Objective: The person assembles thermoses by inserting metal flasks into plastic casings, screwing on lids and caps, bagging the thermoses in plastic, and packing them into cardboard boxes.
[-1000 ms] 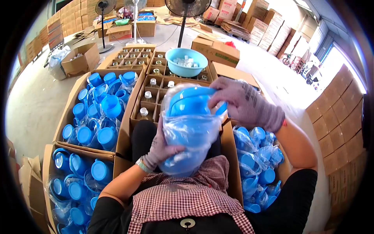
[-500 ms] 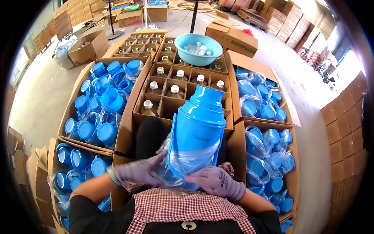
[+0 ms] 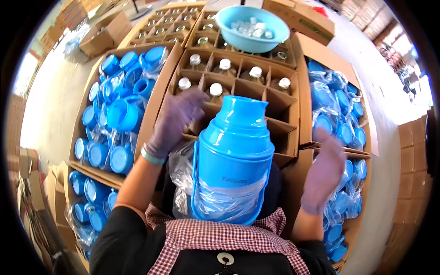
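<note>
While 2 spread hands (image 3: 178,118) hover beside the blue flask (image 3: 234,146), cartons (image 3: 170,68) line the pale floor (image 3: 55,119).

A head-worn camera looks forward and down, close in.

Bright daylight glares at right, fisheye edges bow into black, and hands (image 3: 324,172) blur.

Right hand (image 3: 324,173), 3 o'clock of flask (image 3: 234,158): blurred. Left hand (image 3: 176,120), 10 o'clock: fingers blurred. Flask lettering (image 3: 234,179): too small. Carton (image 3: 300,19), 1 o'clock: cut by top edge.
</note>
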Demonstrator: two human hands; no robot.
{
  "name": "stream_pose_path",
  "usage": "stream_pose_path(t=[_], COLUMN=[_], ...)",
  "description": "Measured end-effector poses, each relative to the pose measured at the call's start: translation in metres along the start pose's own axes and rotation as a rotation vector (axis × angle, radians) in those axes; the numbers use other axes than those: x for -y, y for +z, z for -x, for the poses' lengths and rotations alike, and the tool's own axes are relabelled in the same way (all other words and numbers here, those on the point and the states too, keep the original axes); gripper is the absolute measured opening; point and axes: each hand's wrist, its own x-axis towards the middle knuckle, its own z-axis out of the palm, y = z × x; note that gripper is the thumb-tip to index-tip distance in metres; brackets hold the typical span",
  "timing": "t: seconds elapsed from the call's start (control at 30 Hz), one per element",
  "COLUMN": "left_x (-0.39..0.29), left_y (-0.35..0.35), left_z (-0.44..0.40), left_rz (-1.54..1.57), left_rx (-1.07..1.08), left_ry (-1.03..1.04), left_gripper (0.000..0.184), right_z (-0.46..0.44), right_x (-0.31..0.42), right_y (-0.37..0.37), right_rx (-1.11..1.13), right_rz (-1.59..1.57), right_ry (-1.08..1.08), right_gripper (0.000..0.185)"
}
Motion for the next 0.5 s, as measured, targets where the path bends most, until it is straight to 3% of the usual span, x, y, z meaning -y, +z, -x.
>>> stream_pose_path(t=[0.03, 0.07, 0.1, 0.2, 0.27, 0.37, 0.47, 0.5], left_x=[-0.006, -0.014, -0.008, 0.008, -0.004, 0.006, -0.037, -0.039], left_y=[-0.016, -0.026, -0.006, 0.069, 0.075, 0.040, 0.000, 0.006], left_z=[-0.003, -0.004, 0.005, 0.011, 0.003, 0.007, 0.009, 0.015], left_rz=[0.028, 0.051, -0.086, -0.326, -0.263, -0.252, -0.003, 0.148], left_rx=[-0.159, -0.312, -0.199, 0.031, 0.011, -0.098, -0.417, -0.229], left_ry=[0.055, 0.122, 0.115, 0.129, 0.206, 0.175, 0.418, 0.333], left_gripper=[0.097, 0.097, 0.098, 0.102, 0.102, 0.091, 0.093, 0.092], right_z=[0.011, 0.007, 0.002, 0.001, 0.006, 0.006, 0.003, 0.004], right_x=[-0.035, -0.052, -0.068, -0.050, -0.046, -0.064, -0.105, -0.092], right_y=[-0.002, 0.011, 0.024, 0.109, 0.107, 0.094, 0.033, 0.045], right_rx=[-0.212, -0.228, -0.254, -0.060, -0.014, -0.034, -0.076, -0.112], right_rz=[0.023, -0.117, -0.257, -1.229, -1.372, -0.964, -1.305, -1.000], right_ry=[0.157, 0.232, 0.305, 0.432, 0.595, 0.441, 0.239, 0.387], right_gripper=[0.041, 0.047, 0.053, 0.079, 0.087, 0.082, 0.079, 0.079])
